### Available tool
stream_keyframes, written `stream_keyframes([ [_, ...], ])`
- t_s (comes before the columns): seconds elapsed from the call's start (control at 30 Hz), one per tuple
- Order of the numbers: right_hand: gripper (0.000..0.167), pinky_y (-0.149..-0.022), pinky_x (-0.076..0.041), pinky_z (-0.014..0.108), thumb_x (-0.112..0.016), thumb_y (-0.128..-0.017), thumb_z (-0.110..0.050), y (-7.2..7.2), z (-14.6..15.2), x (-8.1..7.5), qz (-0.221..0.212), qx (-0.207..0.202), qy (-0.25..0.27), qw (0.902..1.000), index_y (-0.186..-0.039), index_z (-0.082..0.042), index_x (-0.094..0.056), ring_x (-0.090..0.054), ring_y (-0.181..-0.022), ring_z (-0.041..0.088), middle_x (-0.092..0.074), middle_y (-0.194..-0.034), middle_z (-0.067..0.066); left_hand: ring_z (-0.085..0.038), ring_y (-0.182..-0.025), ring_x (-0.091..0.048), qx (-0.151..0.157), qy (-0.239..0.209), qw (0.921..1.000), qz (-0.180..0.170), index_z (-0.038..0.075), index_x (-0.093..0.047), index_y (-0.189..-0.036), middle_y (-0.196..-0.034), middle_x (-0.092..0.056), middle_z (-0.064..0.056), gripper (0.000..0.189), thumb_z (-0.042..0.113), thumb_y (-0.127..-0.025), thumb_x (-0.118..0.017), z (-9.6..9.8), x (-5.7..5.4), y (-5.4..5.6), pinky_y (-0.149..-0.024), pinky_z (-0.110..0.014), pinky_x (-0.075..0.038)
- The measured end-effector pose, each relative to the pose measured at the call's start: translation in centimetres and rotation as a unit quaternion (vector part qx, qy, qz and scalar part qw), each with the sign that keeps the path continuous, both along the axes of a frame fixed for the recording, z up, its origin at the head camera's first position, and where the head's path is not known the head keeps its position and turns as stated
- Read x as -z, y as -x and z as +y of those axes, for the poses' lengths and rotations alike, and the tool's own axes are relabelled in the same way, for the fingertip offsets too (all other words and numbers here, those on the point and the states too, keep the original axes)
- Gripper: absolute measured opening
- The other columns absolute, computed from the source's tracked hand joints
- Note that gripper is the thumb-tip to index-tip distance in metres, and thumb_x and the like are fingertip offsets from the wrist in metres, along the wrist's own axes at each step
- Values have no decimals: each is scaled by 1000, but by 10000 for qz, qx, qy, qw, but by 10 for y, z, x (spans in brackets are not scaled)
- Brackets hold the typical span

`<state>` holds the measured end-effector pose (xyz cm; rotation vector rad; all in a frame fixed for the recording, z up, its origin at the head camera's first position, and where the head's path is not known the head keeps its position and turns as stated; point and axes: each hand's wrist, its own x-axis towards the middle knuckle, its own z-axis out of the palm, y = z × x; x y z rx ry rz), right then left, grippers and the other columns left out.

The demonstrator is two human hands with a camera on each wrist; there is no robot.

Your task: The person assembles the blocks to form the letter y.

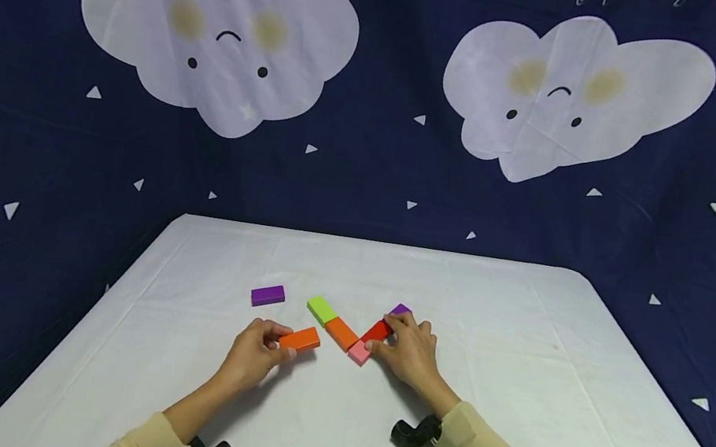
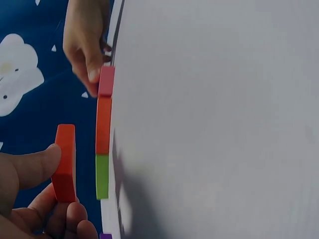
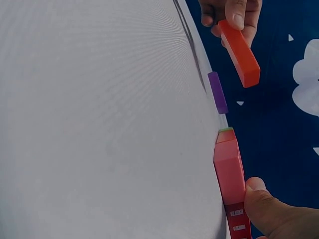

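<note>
My left hand [image 1: 251, 356] pinches an orange block [image 1: 300, 339] between thumb and fingers, raised off the white table. To its right, blocks lie in a V: a lime-green block [image 1: 319, 310] and another orange block [image 1: 342, 334] form one arm. A pink block [image 1: 359, 352] sits at the corner, with a red block [image 1: 376, 331] and a purple block [image 1: 401, 309] along the other arm. My right hand [image 1: 410, 351] holds the red block, its thumb near the pink one and its fingers by the purple one, which they partly hide. In the right wrist view, the thumb [image 3: 264, 204] presses the row's side.
A second purple block [image 1: 268, 295] lies apart, left of the lime-green end. The white tabletop [image 1: 512, 410] reaches back to a dark blue cloth [image 1: 362, 200] printed with clouds and triangles. Black wrist mounts [image 1: 414, 433] hang below both sleeves.
</note>
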<state>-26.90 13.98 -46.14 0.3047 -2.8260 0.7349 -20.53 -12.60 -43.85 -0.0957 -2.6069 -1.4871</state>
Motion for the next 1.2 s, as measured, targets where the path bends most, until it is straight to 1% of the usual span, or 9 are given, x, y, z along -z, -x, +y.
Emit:
stream_keyframes([
  [0.03, 62, -70, -27, 32, -76, -74, -45, 0, 0, 0, -6, 2, -3, 10000, -124, -11, -62, -43, -87, 24, -59, -120, 4, -15, -76, -46, 35, 29, 10000, -33, 0, -67, -102, -86, -52, -10, 29, 6, -75, -75, 2, 0, -1, -61, -21, -40],
  [0.1, 63, -70, -28, 33, -76, -74, -45, 0, 0, 0, -18, 5, -5, 10000, -124, -11, -62, -43, -88, 25, -59, -120, 4, -15, -78, -47, 25, 6, 9998, -219, 1, -67, -103, -88, -53, -9, 29, 7, -75, -75, 6, 1, -1, -63, -20, -39],
  [0.27, 63, -71, -28, 33, -75, -74, -46, 0, 0, 0, -39, 21, -25, 10000, -124, -11, -62, -44, -89, 25, -59, -121, 4, -14, -76, -46, 50, 39, 9992, -401, 1, -66, -103, -88, -54, -9, 30, 8, -75, -76, 14, 1, -3, -62, -19, -39],
  [0.47, 63, -70, -27, 33, -75, -74, -46, 0, 0, 0, -27, 24, -8, 10000, -124, -11, -62, -43, -88, 25, -59, -121, 4, -14, -76, -46, 114, 25, 9990, -429, 0, -65, -103, -87, -52, -8, 31, 9, -76, -76, 21, 3, -6, -62, -19, -39],
  [0.73, 63, -70, -28, 33, -76, -73, -46, -1, 0, -1, 58, 17, -14, 10000, -123, -11, -63, -44, -89, 26, -59, -120, 5, -12, -76, -47, 239, 79, 9993, -268, -1, -64, -100, -87, -53, -9, 30, 10, -75, -77, 31, 8, -7, -62, -18, -39],
  [0.97, 63, -71, -29, 34, -76, -73, -46, -1, -1, 0, 79, -22, -4, 10000, -123, -10, -63, -45, -89, 27, -60, -119, 5, -13, -74, -47, 264, 81, 9989, -380, 0, -63, -100, -87, -53, -8, 32, 13, -74, -78, 41, 10, -9, -62, -18, -38],
  [1.2, 63, -72, -29, 34, -75, -73, -46, -1, -1, 0, 97, 4, -28, 9999, -123, -10, -63, -45, -90, 27, -60, -120, 5, -13, -71, -47, 415, 215, 9979, -456, 0, -62, -98, -86, -54, -8, 32, 15, -75, -78, 47, 11, -13, -59, -19, -39],
])
